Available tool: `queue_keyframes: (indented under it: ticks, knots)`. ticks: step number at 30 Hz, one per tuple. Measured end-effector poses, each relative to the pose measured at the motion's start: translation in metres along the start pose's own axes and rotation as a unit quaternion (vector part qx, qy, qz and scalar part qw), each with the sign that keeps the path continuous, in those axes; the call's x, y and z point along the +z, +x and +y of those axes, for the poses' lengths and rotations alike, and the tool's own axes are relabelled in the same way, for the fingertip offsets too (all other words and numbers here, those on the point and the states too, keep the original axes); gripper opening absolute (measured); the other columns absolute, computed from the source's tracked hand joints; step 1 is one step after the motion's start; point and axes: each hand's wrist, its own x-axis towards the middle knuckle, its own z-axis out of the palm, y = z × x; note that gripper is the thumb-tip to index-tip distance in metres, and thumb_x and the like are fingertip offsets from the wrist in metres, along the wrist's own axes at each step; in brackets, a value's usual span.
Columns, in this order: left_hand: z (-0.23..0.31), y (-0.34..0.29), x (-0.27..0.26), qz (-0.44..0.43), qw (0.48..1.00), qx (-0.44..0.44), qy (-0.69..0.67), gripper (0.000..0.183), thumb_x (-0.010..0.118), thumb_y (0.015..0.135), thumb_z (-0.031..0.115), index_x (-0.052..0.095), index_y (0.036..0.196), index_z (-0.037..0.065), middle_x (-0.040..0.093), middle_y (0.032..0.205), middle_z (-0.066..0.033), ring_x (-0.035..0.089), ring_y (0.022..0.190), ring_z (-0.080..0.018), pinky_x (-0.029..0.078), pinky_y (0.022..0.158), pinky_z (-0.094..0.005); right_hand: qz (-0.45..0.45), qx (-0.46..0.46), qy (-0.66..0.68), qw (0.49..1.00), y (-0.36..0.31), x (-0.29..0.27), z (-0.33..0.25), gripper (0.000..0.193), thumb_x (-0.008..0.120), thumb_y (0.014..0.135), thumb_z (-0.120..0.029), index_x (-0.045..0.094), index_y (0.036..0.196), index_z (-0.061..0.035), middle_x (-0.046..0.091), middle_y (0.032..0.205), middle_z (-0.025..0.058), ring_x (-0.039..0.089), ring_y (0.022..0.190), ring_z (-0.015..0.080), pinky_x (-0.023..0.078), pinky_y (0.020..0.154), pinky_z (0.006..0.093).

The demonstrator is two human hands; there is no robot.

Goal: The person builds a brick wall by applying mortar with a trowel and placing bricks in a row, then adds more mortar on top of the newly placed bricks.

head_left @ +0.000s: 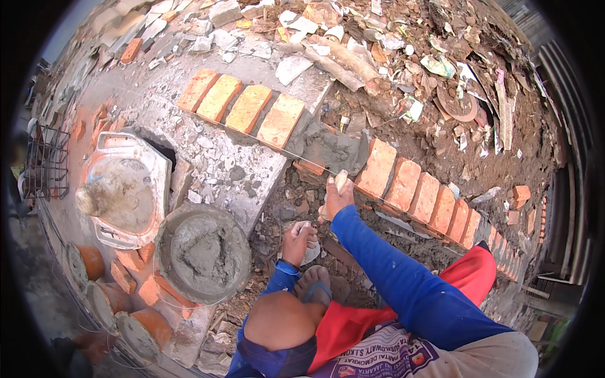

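My right hand [337, 198] is closed round the pale handle of a trowel [341, 179]. The trowel's blade reaches into wet grey mortar [334, 150] spread in a gap of the brick row and is hard to tell from it. Upper bricks [282, 121] stand on the gap's left, and more bricks [377, 169] run on to its right. A thin string line [302, 157] passes along the row's near side. My left hand [298, 242] hangs by my knee, fingers curled into a loose fist, with nothing visible in it.
A round tub of mortar [203, 255] stands at left, beside a white basin [129, 189] and loose bricks [123, 276]. Orange buckets [150, 327] sit at lower left. Rubble and rubbish [378, 53] cover the far ground. My sandalled foot [314, 285] is below the row.
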Motion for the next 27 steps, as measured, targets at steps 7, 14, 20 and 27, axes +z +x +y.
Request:
queue_keyframes:
  ticks: [7,14,20,27]
  knots:
    - [0.012,0.025,0.003,0.005,1.0,0.022,-0.018,0.029,0.052,0.103,0.03,0.06,0.112,0.004,0.07,0.089,-0.0087,0.067,0.072,-0.0138,0.052,0.057,-0.0269,-0.034,-0.056,-0.038,0.997,-0.005,-0.007,0.006,0.049,0.062,0.096,-0.029,0.041,0.131,-0.0012,0.062,0.112,0.0191,0.063,0.091,0.03,0.053,0.079,0.041]
    - [0.038,0.062,0.04,0.015,0.986,0.095,-0.137,0.03,0.049,0.104,0.031,0.059,0.104,0.003,0.067,0.088,-0.0052,0.065,0.07,-0.01,0.047,0.052,-0.0236,-0.079,-0.177,-0.102,0.976,0.015,0.004,0.027,0.045,0.064,0.098,-0.022,0.043,0.134,-0.0051,0.058,0.089,0.0061,0.054,0.066,0.0105,0.049,0.053,0.0294]
    - [0.05,0.072,0.01,0.063,0.99,0.063,-0.107,0.052,0.047,0.104,0.044,0.05,0.128,-0.002,0.065,0.107,-0.0143,0.067,0.087,-0.0211,0.057,0.073,-0.0329,-0.081,0.041,0.119,0.989,-0.046,-0.016,-0.04,0.038,0.054,0.101,-0.03,0.046,0.131,-0.0083,0.052,0.079,0.0063,0.051,0.052,0.0145,0.047,0.039,0.0304]
    - [0.056,0.103,0.005,0.076,0.966,0.034,-0.246,0.074,0.046,0.102,0.054,0.033,0.146,-0.004,0.049,0.138,-0.0249,0.054,0.123,-0.0393,0.047,0.102,-0.0484,-0.086,-0.206,-0.041,0.974,-0.055,-0.076,0.001,0.037,0.059,0.099,-0.029,0.05,0.126,-0.0054,0.055,0.092,0.0058,0.054,0.067,0.0111,0.049,0.053,0.0258]
